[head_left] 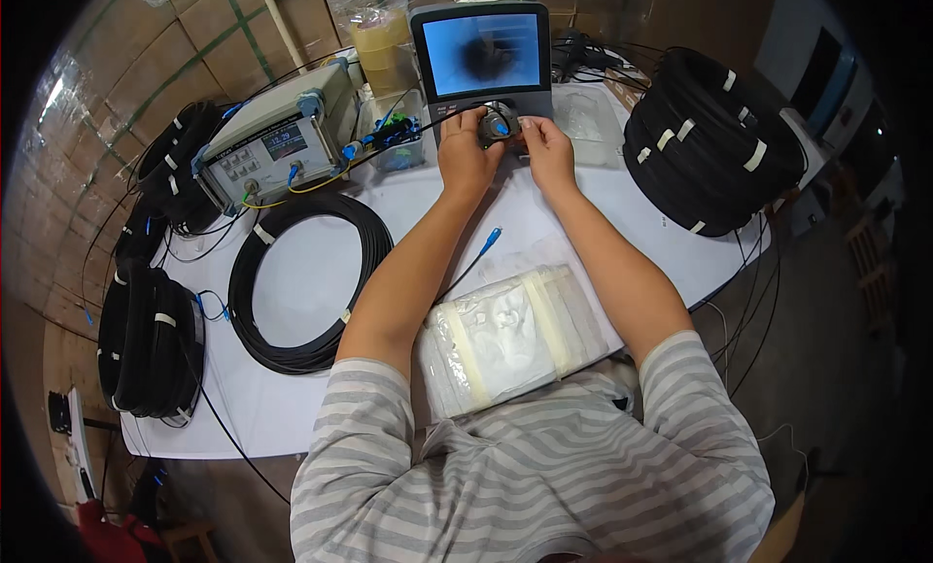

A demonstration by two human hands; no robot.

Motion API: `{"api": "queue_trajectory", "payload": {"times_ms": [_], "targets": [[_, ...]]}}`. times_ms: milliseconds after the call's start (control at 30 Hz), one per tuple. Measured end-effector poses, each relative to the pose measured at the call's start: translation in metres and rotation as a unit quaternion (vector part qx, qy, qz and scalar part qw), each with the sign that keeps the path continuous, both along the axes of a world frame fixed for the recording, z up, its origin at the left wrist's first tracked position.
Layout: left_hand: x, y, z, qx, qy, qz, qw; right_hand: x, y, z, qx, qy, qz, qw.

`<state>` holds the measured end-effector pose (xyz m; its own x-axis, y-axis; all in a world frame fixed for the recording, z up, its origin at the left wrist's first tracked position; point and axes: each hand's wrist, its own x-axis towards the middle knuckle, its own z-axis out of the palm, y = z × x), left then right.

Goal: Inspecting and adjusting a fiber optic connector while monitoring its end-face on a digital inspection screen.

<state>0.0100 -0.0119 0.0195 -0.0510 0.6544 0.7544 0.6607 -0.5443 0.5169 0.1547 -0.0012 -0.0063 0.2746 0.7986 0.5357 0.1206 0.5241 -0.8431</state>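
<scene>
Hands meet at the foot of a grey inspection unit with a blue-lit screen (483,63), which stands at the far middle of the white-covered bench (321,291). The left hand (466,155) is curled around a small round black fitting with a blue centre (498,126), fingers closed on its left side. The right hand (547,147) touches the same fitting from the right, fingertips pinched against it; whether it holds anything else I cannot tell. The fitting sits just below the unit's screen, against its lower panel.

Left of the unit stands a pale grey box-shaped test instrument with a small display (277,145), yellow and blue leads plugged into its front. Between the instrument and the unit lies a cluster of blue connectors (394,136). Nearer than the unit, to its left, a flat loose coil of thin black cable (309,281) lies on the bench, and a loose blue-tipped connector (491,238) lies between the forearms. Right of the unit sits a thick stack of black cable coils bound with white tape (714,145). Directly nearer than the unit, at the bench edge by the person's chest, lies a clear plastic packet banded with pale tape (515,335). More black coils (151,340) hang at the bench's far left edge
</scene>
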Motion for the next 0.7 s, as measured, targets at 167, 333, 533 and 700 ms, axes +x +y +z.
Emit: {"api": "queue_trajectory", "payload": {"times_ms": [167,333,533,700], "targets": [[-0.005,0.003,-0.005,0.050,0.015,-0.014,0.999,-0.002,-0.002,0.001,-0.023,0.015,0.021,0.999],[-0.010,0.003,0.000,0.026,0.055,-0.051,0.997,-0.001,-0.004,0.003,0.006,0.061,0.046,0.997],[-0.012,0.007,-0.002,0.031,0.050,-0.037,0.998,-0.004,-0.009,0.007,-0.045,0.050,0.048,0.997],[-0.004,0.009,-0.003,0.027,0.017,-0.035,0.999,-0.001,-0.003,0.000,-0.021,0.017,0.033,0.999]]}}
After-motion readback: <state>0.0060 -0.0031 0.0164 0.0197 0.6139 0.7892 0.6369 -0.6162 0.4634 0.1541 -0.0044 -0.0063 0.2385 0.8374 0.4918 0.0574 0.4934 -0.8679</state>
